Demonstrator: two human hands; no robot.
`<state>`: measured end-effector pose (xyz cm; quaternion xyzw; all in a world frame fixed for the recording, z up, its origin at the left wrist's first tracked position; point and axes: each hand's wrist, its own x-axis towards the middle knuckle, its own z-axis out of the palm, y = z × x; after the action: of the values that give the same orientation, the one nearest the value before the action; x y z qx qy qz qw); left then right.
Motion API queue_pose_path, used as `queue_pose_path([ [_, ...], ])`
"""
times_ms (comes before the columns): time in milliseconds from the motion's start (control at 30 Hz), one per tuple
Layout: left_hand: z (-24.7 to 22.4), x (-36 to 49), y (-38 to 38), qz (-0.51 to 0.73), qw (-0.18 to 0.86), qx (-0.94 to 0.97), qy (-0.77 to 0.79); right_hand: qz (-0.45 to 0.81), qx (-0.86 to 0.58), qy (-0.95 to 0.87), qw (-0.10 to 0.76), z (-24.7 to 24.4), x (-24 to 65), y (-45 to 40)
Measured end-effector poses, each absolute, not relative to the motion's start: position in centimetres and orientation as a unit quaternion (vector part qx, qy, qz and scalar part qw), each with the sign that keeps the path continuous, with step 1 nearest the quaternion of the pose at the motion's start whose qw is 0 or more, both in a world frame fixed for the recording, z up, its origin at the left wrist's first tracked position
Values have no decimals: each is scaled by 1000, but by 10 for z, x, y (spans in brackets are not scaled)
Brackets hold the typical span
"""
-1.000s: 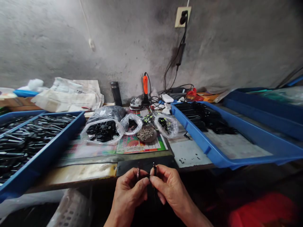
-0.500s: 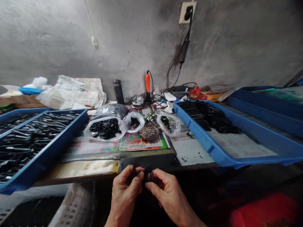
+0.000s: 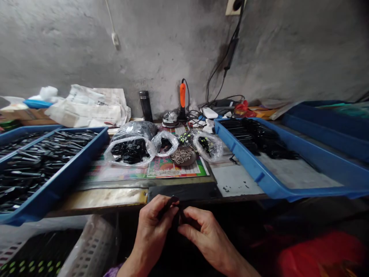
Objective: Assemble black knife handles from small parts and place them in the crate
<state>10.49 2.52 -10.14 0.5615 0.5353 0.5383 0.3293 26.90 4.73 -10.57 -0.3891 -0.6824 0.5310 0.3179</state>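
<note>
Close together at the bench's front edge, my two hands work over a dark gap. My left hand (image 3: 155, 225) is closed on a small black part (image 3: 173, 200), whose flat end pokes up past the thumb and forefinger. My right hand (image 3: 201, 231) has thumb and fingers curled together beside it; whatever sits in that pinch is dark and too hidden to name. Just beyond lie a dish of small metal screws (image 3: 182, 156), a plastic bag of black parts (image 3: 129, 151), a smaller bag of dark pieces (image 3: 165, 144) and a bag of black-and-green pieces (image 3: 208, 147).
A blue tray (image 3: 95, 144) heaped with black and metal parts stands left; another blue tray (image 3: 266, 182) with black pieces stands right. An orange-handled tool (image 3: 182, 96) and a black flask (image 3: 145, 105) stand by the wall. A white basket (image 3: 92, 240) sits below left.
The view has tilted slightly, so the bench sits higher in the picture. My left hand has turned a little, and the black part's end now leans right, nearer my right hand.
</note>
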Motion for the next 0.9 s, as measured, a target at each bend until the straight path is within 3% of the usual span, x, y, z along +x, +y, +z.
queue_pose_path([
  [300, -106, 101, 30, 480, 370, 572, 553, 558, -376, -673, 306, -106, 269, 46],
  [533, -108, 102, 32, 520, 455, 492, 529, 583, -392, -650, 290, -113, 270, 45],
  [800, -118, 106, 34, 554, 416, 471, 547, 524, -401, -683, 313, -118, 263, 44],
  [900, -115, 107, 34, 558, 445, 439, 546, 541, -395, -673, 314, -122, 264, 43],
])
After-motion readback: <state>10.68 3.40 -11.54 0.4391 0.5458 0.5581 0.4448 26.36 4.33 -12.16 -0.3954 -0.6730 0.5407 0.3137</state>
